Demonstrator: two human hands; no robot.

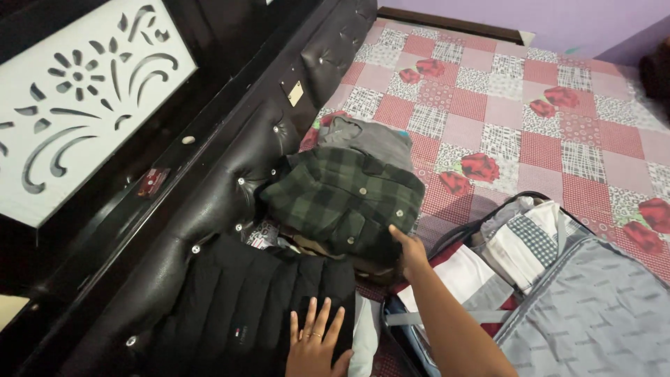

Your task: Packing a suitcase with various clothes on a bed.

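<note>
1. Head view: the left hand (315, 342) is lying flat, fingers spread, on the black quilted jacket (244, 307) by the padded headboard (209, 202), gripping nothing.
2. The right hand (410, 253) is touching the near edge of the folded green checked shirt (343, 199), topping a clothes pile on the bed beside the open suitcase (593, 314); whether it is pinching cloth, I cannot tell.
3. The shirt is looking soft, light and floppy; supporting it under the fold seems best.
</note>
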